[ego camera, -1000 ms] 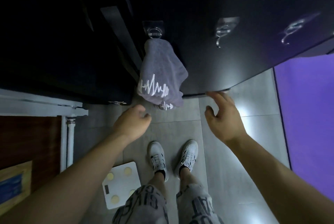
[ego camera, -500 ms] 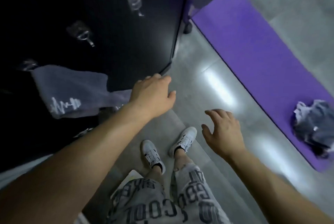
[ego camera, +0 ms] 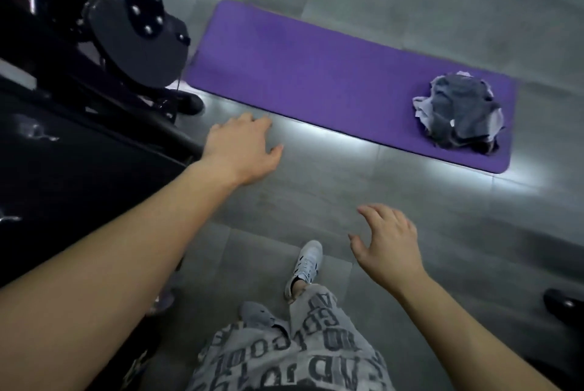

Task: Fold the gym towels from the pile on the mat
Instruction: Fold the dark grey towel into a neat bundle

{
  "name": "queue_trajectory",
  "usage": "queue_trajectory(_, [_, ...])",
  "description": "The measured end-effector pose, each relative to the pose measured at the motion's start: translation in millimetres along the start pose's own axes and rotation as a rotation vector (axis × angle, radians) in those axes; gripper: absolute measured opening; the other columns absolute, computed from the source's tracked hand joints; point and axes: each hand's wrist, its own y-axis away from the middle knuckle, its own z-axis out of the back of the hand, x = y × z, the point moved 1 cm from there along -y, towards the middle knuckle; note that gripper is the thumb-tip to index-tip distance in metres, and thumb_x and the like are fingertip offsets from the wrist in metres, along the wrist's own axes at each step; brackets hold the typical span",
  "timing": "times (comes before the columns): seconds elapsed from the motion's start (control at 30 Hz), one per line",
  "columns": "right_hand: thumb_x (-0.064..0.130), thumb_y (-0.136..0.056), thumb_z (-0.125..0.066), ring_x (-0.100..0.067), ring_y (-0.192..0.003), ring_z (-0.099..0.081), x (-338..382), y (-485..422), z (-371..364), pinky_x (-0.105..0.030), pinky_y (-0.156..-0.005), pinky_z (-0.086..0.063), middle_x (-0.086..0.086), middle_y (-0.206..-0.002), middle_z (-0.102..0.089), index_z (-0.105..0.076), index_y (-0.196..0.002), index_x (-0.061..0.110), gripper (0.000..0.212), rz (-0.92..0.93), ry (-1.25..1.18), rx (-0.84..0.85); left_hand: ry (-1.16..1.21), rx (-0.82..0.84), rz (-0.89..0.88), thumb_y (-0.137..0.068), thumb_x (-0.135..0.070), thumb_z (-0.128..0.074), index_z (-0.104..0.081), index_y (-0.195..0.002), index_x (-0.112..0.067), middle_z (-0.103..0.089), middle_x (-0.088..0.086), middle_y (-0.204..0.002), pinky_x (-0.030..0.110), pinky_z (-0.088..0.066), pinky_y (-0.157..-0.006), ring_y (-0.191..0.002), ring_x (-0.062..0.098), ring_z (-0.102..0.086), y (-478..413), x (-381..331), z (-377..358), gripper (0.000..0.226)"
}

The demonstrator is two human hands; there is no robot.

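Head view: left hand (ego camera: pixel 243 150) and right hand (ego camera: pixel 387 245), fingers loosely spread and empty, above the grey floor (ego camera: pixel 331 194). Towel pile (ego camera: pixel 458 114) lies crumpled at right end of purple mat (ego camera: pixel 300 74), well apart. Risk: grabbing tangled towels lifts several together.

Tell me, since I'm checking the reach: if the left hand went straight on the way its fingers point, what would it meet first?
Probably the purple mat. The left hand, open and empty, points up and right over bare floor toward the mat's near edge. Height above the floor is unclear.
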Motion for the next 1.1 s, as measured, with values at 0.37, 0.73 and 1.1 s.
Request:
queue_trajectory(0.37, [0.036, -0.080, -0.076, -0.029, -0.115, -0.055, -56.4, -134.7, 76.3, -0.046, -0.094, -0.044, 0.000, -0.123, -0.061, -0.063, -0.125, 0.020, 0.049, -0.181, -0.151, -0.139, -0.064, -0.015, -0.151, -0.094, -0.053, -0.050, -0.054, -0.135, -0.020, -0.061, 0.010, -0.124, 0.043, -0.046, -0.092, -0.114, 0.034, -0.060, -167.3, -84.4, 72.4, 0.053])
queue_trajectory(0.73, [0.040, -0.087, -0.065, -0.031, -0.118, -0.053, -69.9, -411.8, 173.3, -0.046, -0.098, -0.041, -0.002, -0.130, -0.060, -0.061, -0.131, 0.019, 0.049, -0.323, -0.187, -0.168, -0.137, 0.015, -0.253, -0.097, -0.054, -0.047, -0.049, -0.140, -0.020, -0.059, 0.010, -0.128, 0.044, -0.044, -0.095, -0.117, 0.033, -0.059, -466.2, -85.6, 179.1, 0.055])
queue_trajectory(1.1, [0.037, -0.092, -0.066, -0.026, -0.125, -0.049, -140.8, -656.4, 308.6, -0.047, -0.103, -0.038, -0.002, -0.136, -0.057, -0.057, -0.135, 0.019, 0.048, -0.481, -0.307, -0.289, -0.282, 0.032, -0.472, -0.096, -0.055, -0.048, -0.049, -0.141, -0.023, -0.058, 0.010, -0.135, 0.045, -0.045, -0.098, -0.123, 0.034, -0.057, -751.6, -198.8, 304.1, 0.055])
